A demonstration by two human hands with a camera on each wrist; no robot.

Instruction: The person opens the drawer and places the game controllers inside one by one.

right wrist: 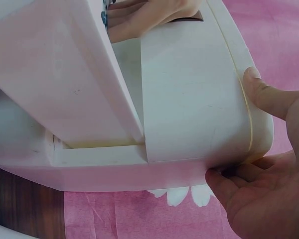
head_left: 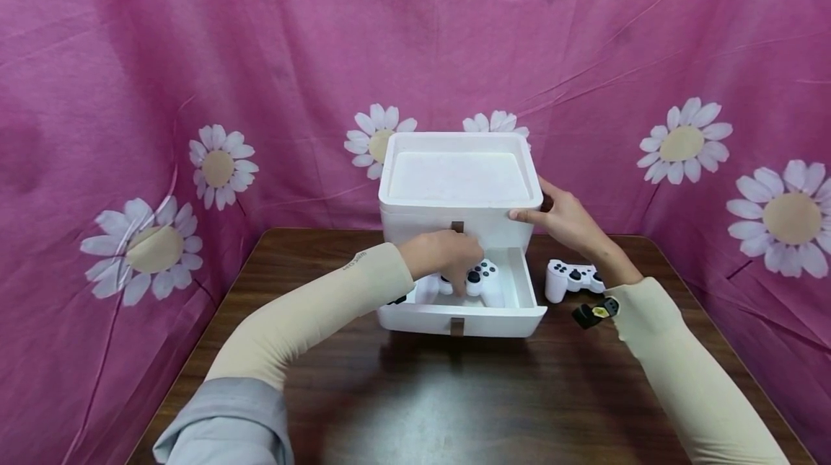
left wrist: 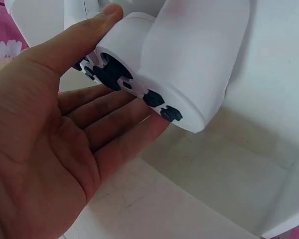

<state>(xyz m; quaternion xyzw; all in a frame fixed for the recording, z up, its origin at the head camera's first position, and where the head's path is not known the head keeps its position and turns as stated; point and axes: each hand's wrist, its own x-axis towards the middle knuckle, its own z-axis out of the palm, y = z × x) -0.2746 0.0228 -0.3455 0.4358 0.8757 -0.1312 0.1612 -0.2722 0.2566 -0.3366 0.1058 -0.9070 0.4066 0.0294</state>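
A white plastic drawer unit [head_left: 422, 223] stands on the table with its lower drawer [head_left: 500, 322] pulled out. Inside that drawer is a white game controller [head_left: 491, 279] with black sticks and buttons. My left hand [head_left: 444, 254] reaches in from above and grips the controller; in the left wrist view, the thumb lies on one side of it and the fingers on the other. At the unit's upper right corner, my right hand [head_left: 568, 220] holds on, thumb on the front face and fingers round the side.
Another white controller [head_left: 571, 279] lies on the dark wooden table [head_left: 448, 407], right of the unit and partly behind my right wrist. The unit's top forms a shallow tray [head_left: 461, 176]. A pink cloth [head_left: 311, 76] with daisies hangs behind and at both sides.
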